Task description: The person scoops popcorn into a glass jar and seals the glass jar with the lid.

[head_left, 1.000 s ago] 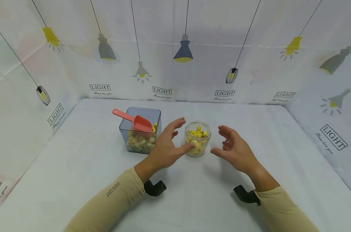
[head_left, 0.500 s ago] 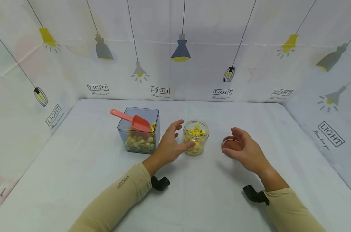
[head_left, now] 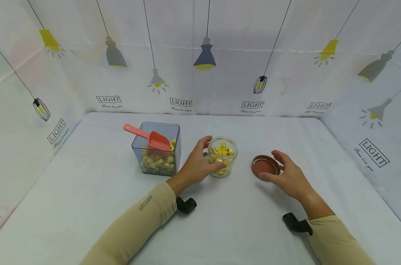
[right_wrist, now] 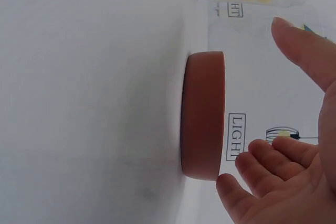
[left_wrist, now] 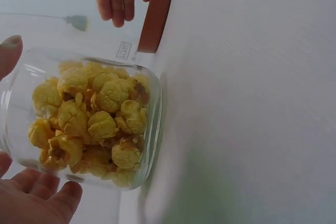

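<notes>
A clear glass jar (head_left: 222, 157) of yellow popcorn stands upright on the white table. My left hand (head_left: 198, 163) is at its left side, thumb in front and fingers behind; in the left wrist view the fingertips (left_wrist: 65, 195) are at the glass, and a firm hold is not visible. To the right of the jar lies a round reddish-brown lid (head_left: 265, 165), its hollow side up. My right hand (head_left: 291, 178) is beside the lid's right edge, fingers spread and relaxed. The right wrist view shows the lid (right_wrist: 203, 116) between the thumb and fingers, not gripped.
Left of the jar stands a bluish see-through square container (head_left: 156, 156) holding popcorn. A pink scoop (head_left: 149, 137) lies across its top, handle pointing left. A white cloth backdrop (head_left: 233, 55) with printed lamps rises behind the table (head_left: 220, 228).
My right hand has moved right, away from the jar, and the lid now lies in view on the table. My left hand has come nearer the jar.
</notes>
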The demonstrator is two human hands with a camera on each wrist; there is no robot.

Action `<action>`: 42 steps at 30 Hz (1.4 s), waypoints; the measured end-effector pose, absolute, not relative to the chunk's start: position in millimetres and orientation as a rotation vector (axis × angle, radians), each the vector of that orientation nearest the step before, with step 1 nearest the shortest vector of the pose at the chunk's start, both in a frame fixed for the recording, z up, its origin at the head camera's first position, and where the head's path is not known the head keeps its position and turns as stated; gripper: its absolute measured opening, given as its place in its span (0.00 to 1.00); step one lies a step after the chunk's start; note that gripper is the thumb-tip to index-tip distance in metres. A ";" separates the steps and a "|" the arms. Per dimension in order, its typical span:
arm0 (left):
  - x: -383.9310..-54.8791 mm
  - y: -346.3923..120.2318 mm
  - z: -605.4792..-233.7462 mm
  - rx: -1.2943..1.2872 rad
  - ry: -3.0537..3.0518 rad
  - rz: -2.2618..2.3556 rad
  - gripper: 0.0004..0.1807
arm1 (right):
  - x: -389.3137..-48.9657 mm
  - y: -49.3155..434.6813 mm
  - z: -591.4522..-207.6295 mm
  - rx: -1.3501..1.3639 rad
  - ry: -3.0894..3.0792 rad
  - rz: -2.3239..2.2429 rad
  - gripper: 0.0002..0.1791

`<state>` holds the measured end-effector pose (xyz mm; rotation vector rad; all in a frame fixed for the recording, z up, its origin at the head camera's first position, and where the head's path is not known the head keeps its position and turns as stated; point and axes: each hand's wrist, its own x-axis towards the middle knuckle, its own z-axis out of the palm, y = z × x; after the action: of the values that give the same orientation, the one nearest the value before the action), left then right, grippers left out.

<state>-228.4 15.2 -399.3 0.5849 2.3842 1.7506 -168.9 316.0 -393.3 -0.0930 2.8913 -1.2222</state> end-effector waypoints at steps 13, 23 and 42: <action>-233.1 24.1 -400.1 0.507 2.358 1.735 0.62 | -176.1 323.9 -401.6 -0.006 2.848 -1.020 0.62; -234.9 28.1 -400.7 0.501 2.324 1.709 0.61 | -177.6 324.7 -405.3 0.001 2.857 -0.967 0.61; -237.7 28.5 -403.2 0.484 2.339 1.706 0.61 | -177.8 321.5 -399.5 -0.040 2.921 -0.985 0.57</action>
<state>-237.7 28.5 -403.2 0.4838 2.3394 1.7059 -177.8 321.5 -399.5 -0.0402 2.9213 -0.9852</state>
